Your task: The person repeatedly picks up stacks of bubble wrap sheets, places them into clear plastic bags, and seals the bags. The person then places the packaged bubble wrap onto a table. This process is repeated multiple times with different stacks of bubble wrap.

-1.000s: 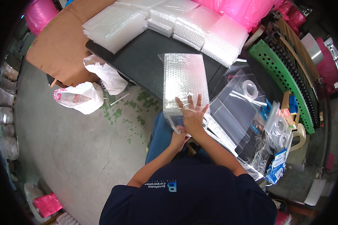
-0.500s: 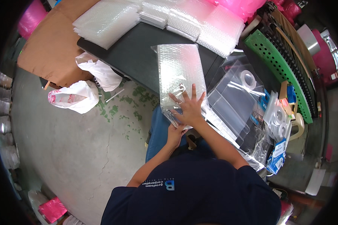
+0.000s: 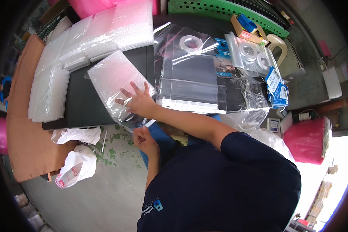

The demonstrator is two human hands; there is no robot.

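Your right hand [image 3: 140, 103] lies spread flat on the rectangular translucent bubble-wrap bundle [image 3: 113, 73], at the near edge of the black tabletop [image 3: 79, 102]; nearer you, your left hand [image 3: 146, 142] pinches its clear plastic bag [image 3: 128, 121].

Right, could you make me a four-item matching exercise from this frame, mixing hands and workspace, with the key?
Column 1
1. Right hand
2. Left hand
3. Perforated panel
4. Large board

Column 2
A. Brown, along the left end of the black table
B. Fingers drawn together at the near end of the bubble-wrap bundle
C. Green, beyond the far side of the table
D. Fingers spread on top of the bundle

Pairs: 1-D, 2-B, 3-C, 4-A
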